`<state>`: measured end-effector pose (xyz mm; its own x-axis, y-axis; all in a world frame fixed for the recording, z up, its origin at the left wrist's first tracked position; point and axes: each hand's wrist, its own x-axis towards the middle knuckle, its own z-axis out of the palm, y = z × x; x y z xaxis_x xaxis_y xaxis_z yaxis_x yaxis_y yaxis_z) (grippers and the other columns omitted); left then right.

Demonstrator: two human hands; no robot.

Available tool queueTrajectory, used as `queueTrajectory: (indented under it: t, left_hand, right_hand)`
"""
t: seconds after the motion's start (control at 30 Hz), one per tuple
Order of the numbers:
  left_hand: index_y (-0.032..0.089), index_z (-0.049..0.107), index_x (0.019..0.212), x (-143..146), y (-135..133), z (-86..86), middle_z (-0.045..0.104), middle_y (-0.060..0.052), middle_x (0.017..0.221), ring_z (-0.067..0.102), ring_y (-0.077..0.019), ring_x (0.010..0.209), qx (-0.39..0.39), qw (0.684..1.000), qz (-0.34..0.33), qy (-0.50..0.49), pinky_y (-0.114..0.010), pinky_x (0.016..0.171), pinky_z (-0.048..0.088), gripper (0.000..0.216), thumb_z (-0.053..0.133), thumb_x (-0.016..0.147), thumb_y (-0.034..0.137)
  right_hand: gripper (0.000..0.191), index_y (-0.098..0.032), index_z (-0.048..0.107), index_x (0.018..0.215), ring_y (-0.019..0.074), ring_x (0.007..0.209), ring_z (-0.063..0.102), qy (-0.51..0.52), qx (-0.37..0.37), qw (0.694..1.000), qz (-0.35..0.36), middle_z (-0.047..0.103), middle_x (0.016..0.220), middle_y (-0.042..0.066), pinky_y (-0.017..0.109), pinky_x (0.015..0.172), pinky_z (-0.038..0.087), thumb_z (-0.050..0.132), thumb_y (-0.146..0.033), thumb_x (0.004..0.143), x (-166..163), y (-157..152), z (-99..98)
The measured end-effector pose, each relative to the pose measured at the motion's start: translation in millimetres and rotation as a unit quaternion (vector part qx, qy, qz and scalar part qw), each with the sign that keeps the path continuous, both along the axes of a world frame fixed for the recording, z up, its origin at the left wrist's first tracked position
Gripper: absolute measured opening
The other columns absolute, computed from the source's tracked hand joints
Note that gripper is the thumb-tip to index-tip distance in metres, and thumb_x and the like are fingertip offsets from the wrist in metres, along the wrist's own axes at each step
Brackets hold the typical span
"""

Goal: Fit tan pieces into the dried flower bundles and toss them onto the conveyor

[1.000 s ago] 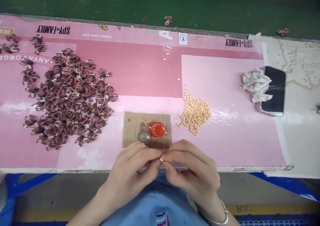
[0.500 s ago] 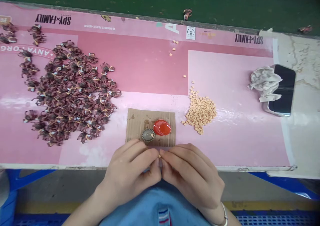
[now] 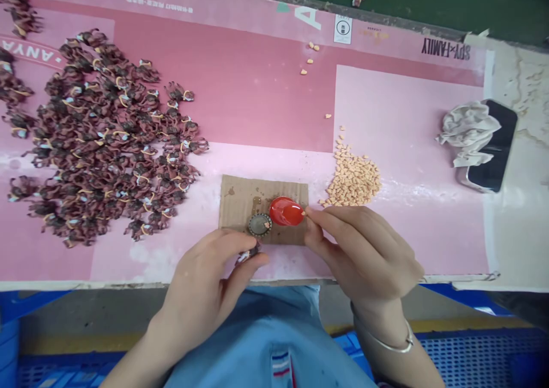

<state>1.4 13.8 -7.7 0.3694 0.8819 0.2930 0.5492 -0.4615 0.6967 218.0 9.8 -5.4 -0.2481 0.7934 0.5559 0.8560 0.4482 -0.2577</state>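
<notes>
My left hand (image 3: 210,279) is closed on a small dark brown figure part (image 3: 247,255) just below a cardboard square (image 3: 238,196). My right hand (image 3: 364,250) pinches a tiny tan piece (image 3: 303,212) at its fingertips, right beside a red cap (image 3: 286,211) on the cardboard. A bottle cap (image 3: 259,224) sits next to the red one. A large heap of dark brown figure parts (image 3: 103,142) lies to the left, and a pile of tan pieces (image 3: 354,176) lies to the right of the cardboard.
All lies on a pink printed mat (image 3: 257,102) on the bench. A crumpled cloth (image 3: 469,130) rests on a black phone (image 3: 493,159) at the right. A few stray tan pieces (image 3: 309,62) lie near the far edge. Blue crates (image 3: 450,353) show below the bench.
My hands were together at the bench edge; now they are apart. The right hand has gone up to the red cap with the tan piece, and the left hand stays low holding the brown part.
</notes>
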Motion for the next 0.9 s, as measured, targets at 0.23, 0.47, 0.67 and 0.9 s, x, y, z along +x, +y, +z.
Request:
queueTrajectory:
  t: [0.23, 0.47, 0.67, 0.9]
  left_hand:
    - [0.018, 0.059, 0.114, -5.2, 4.5, 3.4, 0.071, 0.002, 0.086, 0.070, -0.0076, 0.077, -0.005, 0.999, -0.045, 0.000, -0.013, 0.074, 0.056, 0.017, 0.043, 0.114, 0.024]
    - [0.018, 0.061, 0.116, -5.2, -0.3, -2.1, 0.075, 0.000, 0.088, 0.072, -0.0092, 0.075, -0.021, 0.999, -0.027, -0.025, -0.016, 0.074, 0.060, 0.016, 0.046, 0.112, 0.020]
    - [0.016, 0.065, 0.113, -6.4, -3.8, -12.3, 0.080, -0.005, 0.090, 0.079, -0.0142, 0.082, 0.023, 0.996, -0.051, -0.075, -0.021, 0.087, 0.066, 0.014, 0.057, 0.104, 0.009]
    - [0.009, 0.068, 0.109, -12.0, -7.1, -7.7, 0.082, -0.012, 0.096, 0.079, -0.0142, 0.102, 0.099, 0.991, -0.089, -0.015, -0.021, 0.112, 0.057, 0.020, 0.049, 0.107, 0.006]
  right_hand:
    - [0.024, -0.019, 0.068, 0.104, 0.0171, 0.072, 0.070, -0.032, -0.014, 0.999, 0.018, 0.076, 0.081, 0.004, 0.032, 0.069, 0.060, 0.075, -0.001, 0.090, 2.3, -2.2, 6.8]
    - [0.023, -0.014, 0.069, 0.106, 0.0194, 0.075, 0.067, -0.046, -0.022, 0.997, 0.053, 0.076, 0.084, 0.008, 0.035, 0.069, 0.060, 0.078, -0.002, 0.088, 5.9, -1.4, 13.0]
    - [0.021, -0.017, 0.067, 0.098, 0.0114, 0.067, 0.065, 0.125, -0.073, 0.988, 0.048, 0.073, 0.077, 0.001, 0.026, 0.063, 0.058, 0.069, 0.003, 0.091, -16.1, -6.9, 24.8]
    - [0.016, -0.017, 0.068, 0.093, 0.0082, 0.069, 0.068, 0.201, -0.109, 0.973, 0.034, 0.074, 0.077, 0.000, 0.019, 0.067, 0.062, 0.069, -0.001, 0.091, -34.5, -11.0, 19.4]
